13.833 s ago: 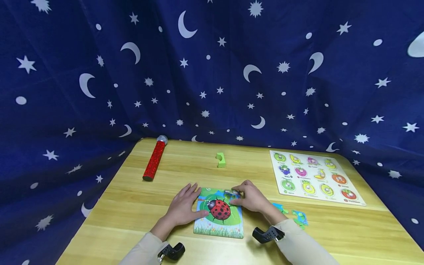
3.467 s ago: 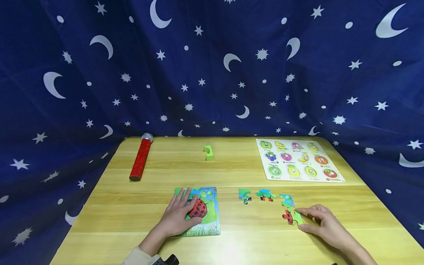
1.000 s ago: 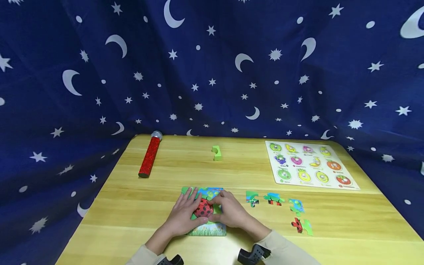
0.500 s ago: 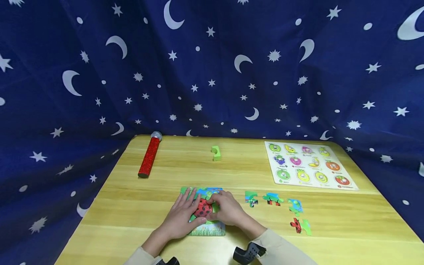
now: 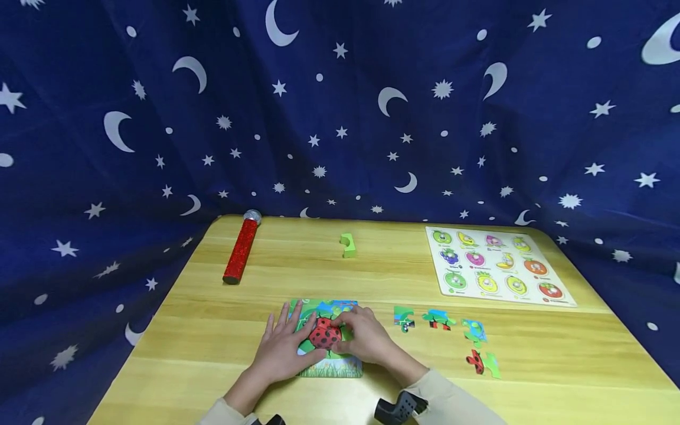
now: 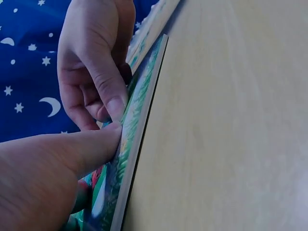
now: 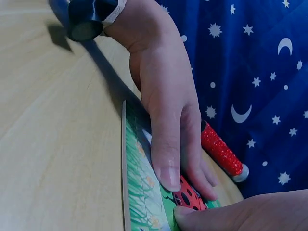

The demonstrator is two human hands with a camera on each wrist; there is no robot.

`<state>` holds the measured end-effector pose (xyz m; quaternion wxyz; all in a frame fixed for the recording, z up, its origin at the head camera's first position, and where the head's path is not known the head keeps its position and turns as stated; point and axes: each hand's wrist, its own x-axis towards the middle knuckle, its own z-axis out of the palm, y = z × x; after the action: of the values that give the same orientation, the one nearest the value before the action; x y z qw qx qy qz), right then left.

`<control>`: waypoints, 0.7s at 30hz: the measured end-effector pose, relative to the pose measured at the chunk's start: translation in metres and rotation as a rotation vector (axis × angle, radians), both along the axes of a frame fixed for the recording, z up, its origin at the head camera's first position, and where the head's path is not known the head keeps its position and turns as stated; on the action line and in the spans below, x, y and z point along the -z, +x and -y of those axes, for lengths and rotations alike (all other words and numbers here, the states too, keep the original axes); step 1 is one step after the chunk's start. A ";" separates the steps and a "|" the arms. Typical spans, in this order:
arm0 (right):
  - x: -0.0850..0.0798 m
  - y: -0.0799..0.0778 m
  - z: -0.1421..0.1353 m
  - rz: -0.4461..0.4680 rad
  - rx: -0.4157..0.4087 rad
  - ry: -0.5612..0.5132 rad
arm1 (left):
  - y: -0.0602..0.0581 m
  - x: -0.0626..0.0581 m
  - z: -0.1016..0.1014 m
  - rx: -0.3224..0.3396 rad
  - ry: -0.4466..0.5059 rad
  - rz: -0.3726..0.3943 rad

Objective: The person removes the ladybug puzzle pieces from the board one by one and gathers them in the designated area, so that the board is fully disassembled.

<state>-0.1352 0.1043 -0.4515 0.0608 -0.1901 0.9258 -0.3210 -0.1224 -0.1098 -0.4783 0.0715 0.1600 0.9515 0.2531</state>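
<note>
A square ladybug jigsaw puzzle (image 5: 333, 370) lies flat on the table in front of the person. Along its left side rests the left hand (image 5: 280, 353), fingers spread and straight, thumb reaching over the lower part of the picture. The right hand (image 5: 366, 337) bends over the board's right half, index finger and thumb pinching at the right side of a red spotted puzzle piece (image 5: 323, 334). In the right wrist view, that red piece (image 7: 188, 196) shows between the fingertips of both hands. The right palm hides the board's right edge in the head view.
Right of the board lie several loose puzzle pieces: one with the ladybug's head (image 5: 404, 317), a treetop-like piece (image 5: 438, 319), a blue one (image 5: 474, 332) and a red-and-green one (image 5: 483, 362). Behind are a fruit board (image 5: 499, 265), a green block (image 5: 347, 245) and a red glitter microphone (image 5: 242, 248).
The right hand has come from the loose pieces to the puzzle board. In the last half second the left hand has shifted slightly left, uncovering more of the ladybug. Earlier, the loose pieces became a spread-out row.
</note>
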 end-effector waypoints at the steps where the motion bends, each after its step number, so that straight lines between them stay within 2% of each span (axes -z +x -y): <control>1: 0.000 0.000 0.000 0.000 0.001 -0.010 | 0.000 0.000 0.000 -0.003 0.002 0.006; 7: -0.001 0.001 0.003 0.009 0.009 -0.052 | 0.000 -0.002 -0.002 -0.006 0.016 0.033; 21: 0.002 0.001 0.005 0.013 0.042 -0.092 | 0.000 -0.002 -0.002 -0.014 0.018 0.032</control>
<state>-0.1339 0.0995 -0.4536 0.0512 -0.1712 0.9135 -0.3655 -0.1224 -0.1074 -0.4759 0.0834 0.1499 0.9490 0.2645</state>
